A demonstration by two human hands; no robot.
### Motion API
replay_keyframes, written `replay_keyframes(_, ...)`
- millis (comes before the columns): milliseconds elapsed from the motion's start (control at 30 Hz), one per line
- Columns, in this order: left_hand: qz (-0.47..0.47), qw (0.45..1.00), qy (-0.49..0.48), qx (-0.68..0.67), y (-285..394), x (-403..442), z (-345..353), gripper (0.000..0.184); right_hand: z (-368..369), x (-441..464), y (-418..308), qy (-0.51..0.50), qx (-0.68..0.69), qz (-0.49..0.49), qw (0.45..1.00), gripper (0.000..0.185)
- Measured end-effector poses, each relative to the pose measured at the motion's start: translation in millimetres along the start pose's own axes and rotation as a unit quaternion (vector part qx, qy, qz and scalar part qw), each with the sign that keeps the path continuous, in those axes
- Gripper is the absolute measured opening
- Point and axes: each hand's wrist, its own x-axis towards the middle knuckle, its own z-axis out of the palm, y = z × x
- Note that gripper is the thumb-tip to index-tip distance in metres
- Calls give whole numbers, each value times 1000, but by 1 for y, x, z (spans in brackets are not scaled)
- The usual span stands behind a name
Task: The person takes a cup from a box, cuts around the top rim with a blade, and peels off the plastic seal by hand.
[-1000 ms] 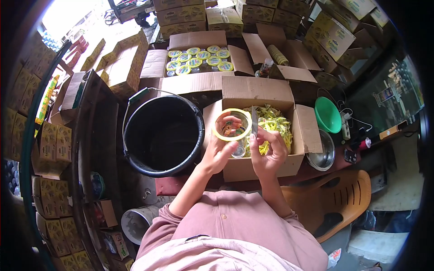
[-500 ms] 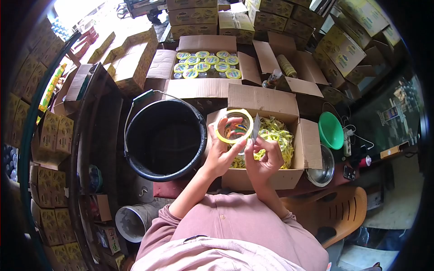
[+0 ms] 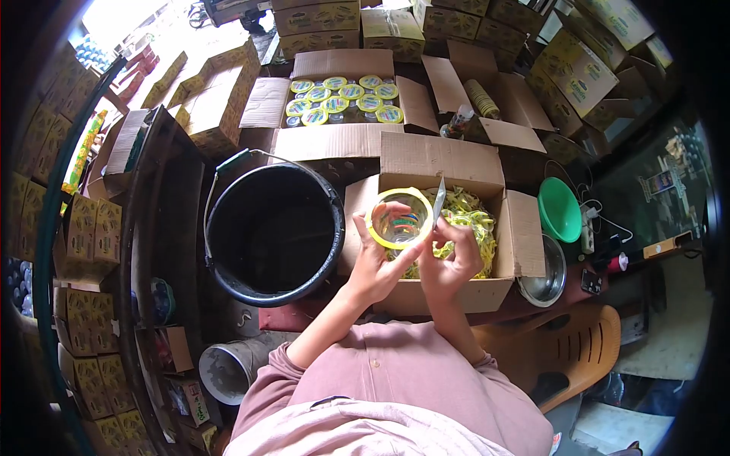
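Observation:
My left hand is closed around a clear plastic cup with a bright yellow rim. The cup's round mouth faces up toward me, and fingers show through its wall. In my right hand, a thin grey blade is pinched between thumb and fingers, pointing up beside the cup's right rim. Both hands are above an open cardboard box that holds a heap of yellow-green strips. Whether the blade touches the rim I cannot tell.
Left of the box stands a large black bucket. Behind, one carton holds several yellow-lidded cups; another holds a stack of cups. At right are a green bowl, a metal bowl and an orange chair.
The cup has tilted slightly and shifted a little right in my left hand. The blade has turned more upright, and my right hand has moved slightly with it. The view has shifted a little.

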Motion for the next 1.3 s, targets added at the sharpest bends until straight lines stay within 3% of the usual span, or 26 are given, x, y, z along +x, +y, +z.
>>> replay_keyframes(200,-20,998,-17,-56,-5,-1,-1,56,-2,1,11,30,57,50,997,20)
replay_keyframes(567,-28,999,-22,-34,-12,-3,0,60,-11,-9,-5,-14,-5,10,1000,19)
replay_keyframes(667,-38,995,-2,-91,-11,-4,4,57,-10,-7,-5,-10,-17,1,1000,19)
replay_keyframes(867,-28,999,-11,-25,-10,-2,1,53,-7,-3,0,-11,-44,-12,999,19)
replay_keyframes(1300,-34,999,-1,-12,-16,-1,2,53,-5,-5,3,-22,-25,25,999,16)
